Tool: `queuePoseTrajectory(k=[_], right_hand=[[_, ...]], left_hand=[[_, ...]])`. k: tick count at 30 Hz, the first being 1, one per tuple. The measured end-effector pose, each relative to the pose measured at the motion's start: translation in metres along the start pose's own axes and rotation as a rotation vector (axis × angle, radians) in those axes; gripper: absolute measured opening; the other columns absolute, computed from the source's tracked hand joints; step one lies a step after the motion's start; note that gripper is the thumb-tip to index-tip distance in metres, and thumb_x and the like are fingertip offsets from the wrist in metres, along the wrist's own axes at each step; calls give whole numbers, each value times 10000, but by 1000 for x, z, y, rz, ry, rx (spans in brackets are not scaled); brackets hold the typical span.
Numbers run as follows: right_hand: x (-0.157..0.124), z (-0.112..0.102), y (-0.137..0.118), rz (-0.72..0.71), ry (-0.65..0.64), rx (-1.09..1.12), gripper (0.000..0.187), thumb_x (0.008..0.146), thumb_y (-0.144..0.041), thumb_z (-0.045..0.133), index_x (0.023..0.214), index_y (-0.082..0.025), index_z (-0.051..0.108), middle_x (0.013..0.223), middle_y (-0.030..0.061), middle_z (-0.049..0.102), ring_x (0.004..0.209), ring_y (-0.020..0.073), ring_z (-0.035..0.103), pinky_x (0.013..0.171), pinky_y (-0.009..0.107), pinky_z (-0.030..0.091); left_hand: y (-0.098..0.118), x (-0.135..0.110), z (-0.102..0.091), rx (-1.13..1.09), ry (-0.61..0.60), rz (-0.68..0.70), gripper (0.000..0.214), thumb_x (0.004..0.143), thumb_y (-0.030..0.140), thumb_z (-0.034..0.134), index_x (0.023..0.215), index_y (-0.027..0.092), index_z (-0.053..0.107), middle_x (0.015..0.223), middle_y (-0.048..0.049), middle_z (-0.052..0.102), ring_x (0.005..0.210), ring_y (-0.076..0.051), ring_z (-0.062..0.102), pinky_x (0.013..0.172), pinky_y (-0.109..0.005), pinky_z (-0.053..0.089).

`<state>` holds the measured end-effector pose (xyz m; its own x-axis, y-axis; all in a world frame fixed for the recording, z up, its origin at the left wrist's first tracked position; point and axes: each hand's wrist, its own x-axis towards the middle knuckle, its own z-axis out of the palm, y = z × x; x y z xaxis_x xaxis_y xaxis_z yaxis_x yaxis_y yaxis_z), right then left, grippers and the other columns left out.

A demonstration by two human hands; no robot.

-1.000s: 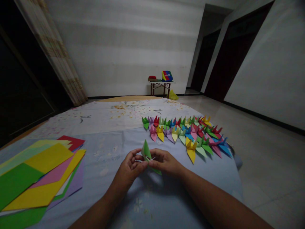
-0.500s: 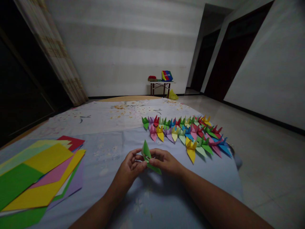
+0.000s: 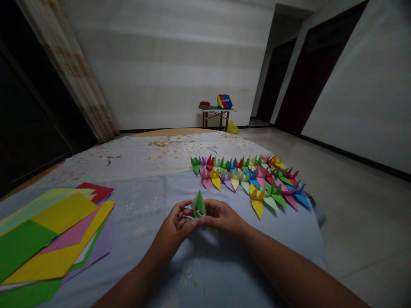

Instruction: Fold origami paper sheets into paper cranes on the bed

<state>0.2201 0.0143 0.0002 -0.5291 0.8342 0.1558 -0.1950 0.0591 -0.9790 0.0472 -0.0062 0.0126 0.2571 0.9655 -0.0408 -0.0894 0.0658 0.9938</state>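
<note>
A partly folded piece of light green origami paper [image 3: 199, 204] is pinched between my two hands over the blue cloth. One pointed flap stands up, and a lower tip shows beneath my right fingers. My left hand [image 3: 180, 220] closes on its left side, thumb towards the front. From the right, my right hand [image 3: 221, 218] grips it with thumb and fingers. The fingers cover much of the fold's middle. Several finished paper cranes [image 3: 257, 199] in many colours stand in rows beyond my right hand.
Coloured paper sheets [image 3: 70, 214] lie in an overlapping pile at the left. A floral cloth [image 3: 141, 156] covers the round table's far part. Against the back wall, a small table [image 3: 218, 111] bears a colourful bag [image 3: 224, 101]; a yellow plastic bag [image 3: 233, 127] lies beside its legs.
The green paper's upright flap has turned slightly and leans less to the left. My right thumb has shifted a little left; less of the lower tip shows.
</note>
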Motion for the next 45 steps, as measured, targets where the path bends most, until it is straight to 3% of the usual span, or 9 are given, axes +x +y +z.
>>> queuePoseTrajectory(k=[8,17,29,34,45], right_hand=[[-1,-3,2,13,62,-75,460,691,-431,686,1043,-150,597,956,80,641,876,187,589,794,330,448],[-1,-3,-1,-11,-39,66,439,672,-309,728,1046,-142,571,1003,89,643,854,170,617,855,369,446],[-2,0,-7,-23,-53,135,403,701,-334,699,1029,-131,583,985,95,649,862,180,618,856,374,446],[-2,2,-9,-13,21,42,390,744,-407,637,1017,-133,589,955,79,649,827,173,618,793,333,463],[0,8,-12,20,143,-189,387,656,-429,699,904,-149,602,819,32,658,725,169,619,679,292,474]], left_hand=[[-5,3,-2,-13,-15,15,536,701,384,650,1151,173,448,902,-52,590,772,-189,597,706,-315,463],[-2,2,-3,-29,-42,-10,551,695,395,649,1160,178,451,955,-72,600,815,-207,603,763,-335,458],[-2,2,-1,-26,5,5,526,689,388,651,1136,176,471,927,-62,599,808,-210,603,749,-334,463],[-4,3,-3,-21,-36,-14,534,703,389,649,1155,186,449,921,-48,589,809,-198,601,760,-334,462],[-13,4,-3,52,-55,17,571,687,437,663,1151,196,431,936,-56,564,778,-191,594,663,-290,459]])
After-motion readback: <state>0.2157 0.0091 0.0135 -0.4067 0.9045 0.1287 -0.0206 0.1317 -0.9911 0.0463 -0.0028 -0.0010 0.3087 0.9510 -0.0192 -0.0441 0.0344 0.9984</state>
